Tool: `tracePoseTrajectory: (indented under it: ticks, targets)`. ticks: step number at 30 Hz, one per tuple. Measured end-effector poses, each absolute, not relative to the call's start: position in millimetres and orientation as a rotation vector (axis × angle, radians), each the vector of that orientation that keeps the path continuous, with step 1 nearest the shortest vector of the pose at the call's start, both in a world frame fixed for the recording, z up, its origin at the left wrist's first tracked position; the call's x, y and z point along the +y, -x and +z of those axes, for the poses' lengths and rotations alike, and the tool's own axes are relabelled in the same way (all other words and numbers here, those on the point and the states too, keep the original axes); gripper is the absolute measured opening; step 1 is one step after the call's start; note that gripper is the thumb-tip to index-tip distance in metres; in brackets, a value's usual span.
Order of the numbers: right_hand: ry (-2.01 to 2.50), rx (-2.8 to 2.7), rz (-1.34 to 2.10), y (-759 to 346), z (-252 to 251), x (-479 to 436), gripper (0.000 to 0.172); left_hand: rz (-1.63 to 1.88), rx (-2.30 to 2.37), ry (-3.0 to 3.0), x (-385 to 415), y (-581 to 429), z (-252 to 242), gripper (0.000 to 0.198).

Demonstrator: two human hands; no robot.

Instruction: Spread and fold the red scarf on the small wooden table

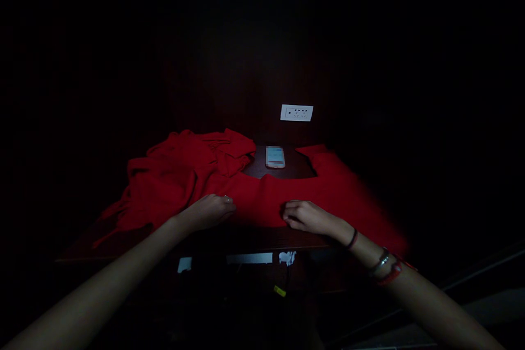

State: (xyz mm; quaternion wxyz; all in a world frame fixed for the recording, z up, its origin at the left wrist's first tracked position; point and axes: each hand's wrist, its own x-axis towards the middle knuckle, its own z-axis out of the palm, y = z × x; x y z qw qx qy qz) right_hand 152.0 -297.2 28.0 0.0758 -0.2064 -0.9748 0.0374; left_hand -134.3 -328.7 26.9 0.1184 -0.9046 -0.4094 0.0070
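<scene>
A long red scarf (262, 202) with tassel-like strands at its left end lies over the dark table. Its left part is bunched in loose folds, while the middle and right lie flatter. My left hand (214, 209), with a ring on one finger, is closed on the cloth left of centre. My right hand (305, 216) is also closed, its curled fingers at the scarf's near edge. The fingertips of both hands are partly hidden. Bracelets (383, 262) circle my right wrist and forearm.
A phone (274, 157) with a lit screen lies on the table behind the scarf. A white socket panel (296, 113) is on the dark wall. Below the table's front edge (164, 251) are pale patches and a small yellow object (279, 291). Deep shadow hides the surroundings.
</scene>
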Motion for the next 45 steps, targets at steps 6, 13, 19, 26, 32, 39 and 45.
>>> tracePoseTrajectory:
  ticks: [6,13,19,26,32,39,45]
  targets:
    - [0.627,-2.778,0.327,-158,34,-298,0.017,-0.061,-1.188,2.607,-337,138,40,0.021]
    - [0.566,-2.894,0.175,-161,28,-300,0.019,0.034,-1.075,2.568,-348,133,29,0.013]
    - [0.619,-2.938,-0.087,-159,23,-310,0.022,-0.002,-1.096,2.579,-354,134,18,0.012]
    - [0.689,-2.883,-0.104,-161,24,-318,0.021,-0.01,-1.167,2.569,-356,134,20,0.012]
    - [0.712,-2.924,-0.184,-159,23,-316,0.023,-0.093,-1.12,2.53,-354,136,13,0.014]
    - [0.721,-2.928,-0.267,-154,26,-320,0.022,-0.26,-1.224,2.68,-351,134,6,0.018]
    - [0.737,-2.903,-0.197,-156,24,-318,0.024,-0.315,-1.23,2.691,-352,135,3,0.018]
